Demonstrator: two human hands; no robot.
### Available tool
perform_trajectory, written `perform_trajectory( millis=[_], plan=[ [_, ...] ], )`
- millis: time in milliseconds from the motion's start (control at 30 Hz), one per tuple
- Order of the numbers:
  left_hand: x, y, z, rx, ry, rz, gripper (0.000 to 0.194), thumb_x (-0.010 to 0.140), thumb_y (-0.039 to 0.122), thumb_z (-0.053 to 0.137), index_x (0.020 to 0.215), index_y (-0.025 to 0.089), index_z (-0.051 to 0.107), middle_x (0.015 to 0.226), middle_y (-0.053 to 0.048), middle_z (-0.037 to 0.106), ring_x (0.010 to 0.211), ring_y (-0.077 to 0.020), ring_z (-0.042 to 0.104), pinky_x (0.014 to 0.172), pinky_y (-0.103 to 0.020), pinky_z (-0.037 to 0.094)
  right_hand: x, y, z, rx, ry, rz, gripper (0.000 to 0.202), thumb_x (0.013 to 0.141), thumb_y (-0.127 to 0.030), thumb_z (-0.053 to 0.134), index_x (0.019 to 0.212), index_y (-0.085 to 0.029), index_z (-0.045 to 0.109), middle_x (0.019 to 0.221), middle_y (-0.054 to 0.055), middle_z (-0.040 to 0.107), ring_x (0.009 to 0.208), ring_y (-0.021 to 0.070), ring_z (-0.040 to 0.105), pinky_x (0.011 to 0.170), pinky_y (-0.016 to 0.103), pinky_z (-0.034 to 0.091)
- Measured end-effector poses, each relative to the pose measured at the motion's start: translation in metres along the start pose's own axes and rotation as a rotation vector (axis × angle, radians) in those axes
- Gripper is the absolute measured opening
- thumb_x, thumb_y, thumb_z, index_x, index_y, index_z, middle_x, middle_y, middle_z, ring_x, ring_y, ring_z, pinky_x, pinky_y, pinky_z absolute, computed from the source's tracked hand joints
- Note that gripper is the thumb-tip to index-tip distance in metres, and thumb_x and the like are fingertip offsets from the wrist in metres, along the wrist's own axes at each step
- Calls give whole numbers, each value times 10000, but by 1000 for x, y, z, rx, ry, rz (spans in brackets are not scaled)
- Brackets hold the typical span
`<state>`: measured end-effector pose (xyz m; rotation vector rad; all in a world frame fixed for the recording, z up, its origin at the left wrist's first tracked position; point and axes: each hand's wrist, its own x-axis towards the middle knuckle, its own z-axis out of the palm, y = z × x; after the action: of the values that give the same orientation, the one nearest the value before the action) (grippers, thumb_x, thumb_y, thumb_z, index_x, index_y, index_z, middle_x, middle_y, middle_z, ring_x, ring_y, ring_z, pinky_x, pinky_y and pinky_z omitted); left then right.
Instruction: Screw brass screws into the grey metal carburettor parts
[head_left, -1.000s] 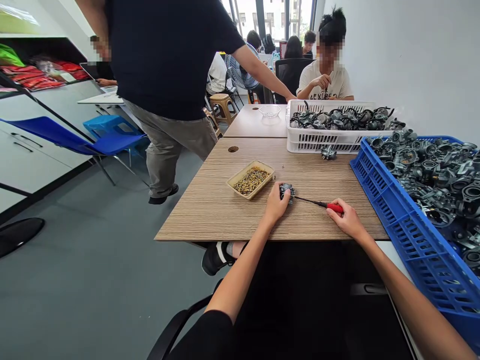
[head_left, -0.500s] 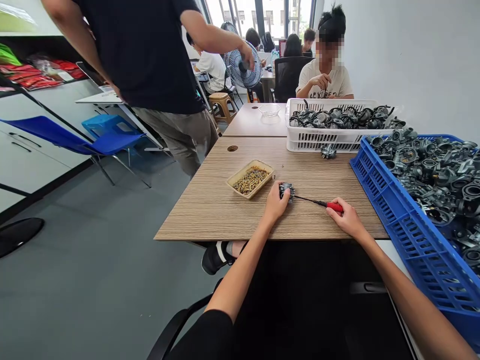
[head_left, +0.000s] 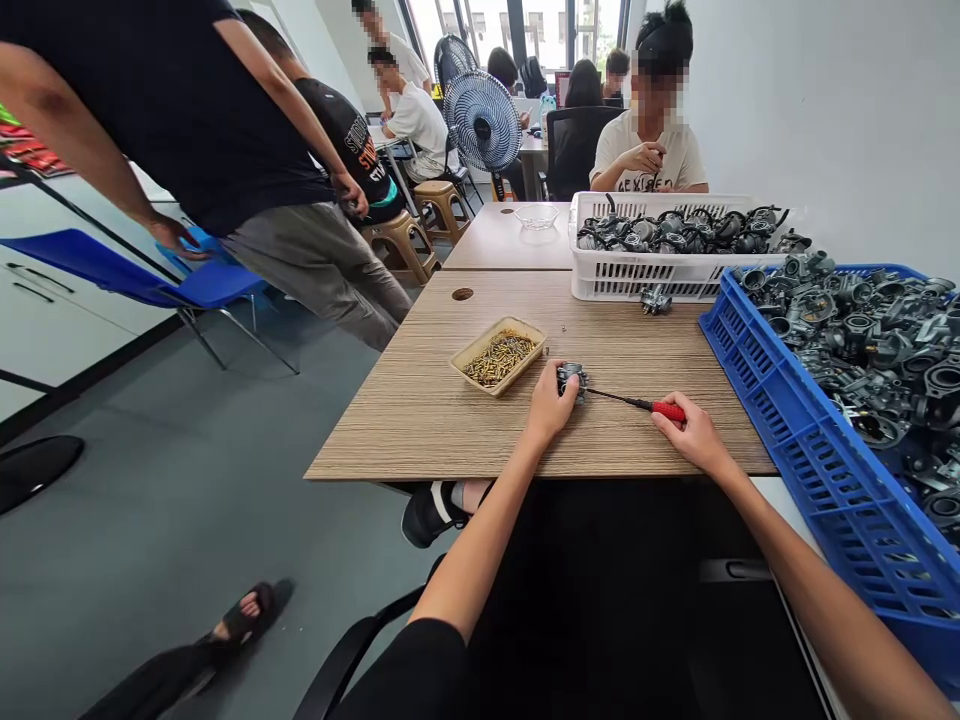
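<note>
My left hand is closed around a small grey metal carburetor, steadying it on the wood-grain table. In my right hand is the red handle of a screwdriver. Its thin dark shaft points left and its tip meets the carburetor's right side; the exact contact point is too small to make out. Just left of my left hand stands a beige tray full of small brass-coloured and grey metal pieces.
At the right, a blue crate heaped with metal carburetors borders the table. Behind it is a white basket of similar parts, with one loose carburetor in front. A person sits across; another stands at the left near a fan.
The standing person has moved left, away from the fan, and lowered an arm. A sandalled foot now shows at lower left. My hands, the carburetor and the screwdriver hold nearly the same position.
</note>
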<state>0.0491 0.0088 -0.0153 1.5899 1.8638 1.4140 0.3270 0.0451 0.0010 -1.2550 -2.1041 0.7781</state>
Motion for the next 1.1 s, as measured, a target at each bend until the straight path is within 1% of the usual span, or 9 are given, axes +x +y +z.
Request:
perform_trajectory(
  millis=[367, 667, 900, 967, 1100],
  plan=[
    [0, 0, -1, 6, -3, -4, 218, 976, 346, 487, 1155, 231, 529, 1091, -81, 681, 1024, -230, 639, 937, -364, 501, 0, -3, 0, 12, 0, -1, 258, 889, -495, 615, 873, -242, 568, 629, -46, 505, 561, 152, 447, 591, 293, 360],
    [0, 0, 1, -5, 2, 2, 223, 979, 354, 478, 1153, 224, 529, 1089, -84, 677, 1027, -232, 632, 936, -364, 498, 0, -1, -1, 8, -11, -6, 281, 894, -523, 604, 882, -245, 563, 626, -42, 506, 563, 160, 446, 597, 297, 355],
    [0, 2, 0, -10, -2, -6, 215, 975, 345, 476, 1142, 221, 529, 1073, -85, 675, 1003, -233, 629, 920, -366, 500, 0, 0, -1, 45, -9, -17, 243, 886, -462, 592, 985, -243, 552, 676, -39, 530, 549, 155, 445, 567, 294, 352],
    [1, 2, -1, -4, -7, -12, 216, 974, 344, 479, 1146, 222, 528, 1080, -86, 677, 1011, -236, 631, 924, -372, 500, 0, 1, -1, 45, -12, -18, 236, 892, -462, 587, 971, -246, 537, 658, -49, 503, 542, 152, 429, 563, 293, 340],
    [1, 3, -1, 6, -4, -26, 222, 974, 339, 481, 1156, 220, 525, 1105, -94, 679, 1039, -242, 633, 942, -382, 499, 1, 1, -1, 40, -15, -34, 270, 935, -504, 553, 874, -243, 520, 648, -48, 463, 574, 151, 426, 586, 295, 328]
  ],
)
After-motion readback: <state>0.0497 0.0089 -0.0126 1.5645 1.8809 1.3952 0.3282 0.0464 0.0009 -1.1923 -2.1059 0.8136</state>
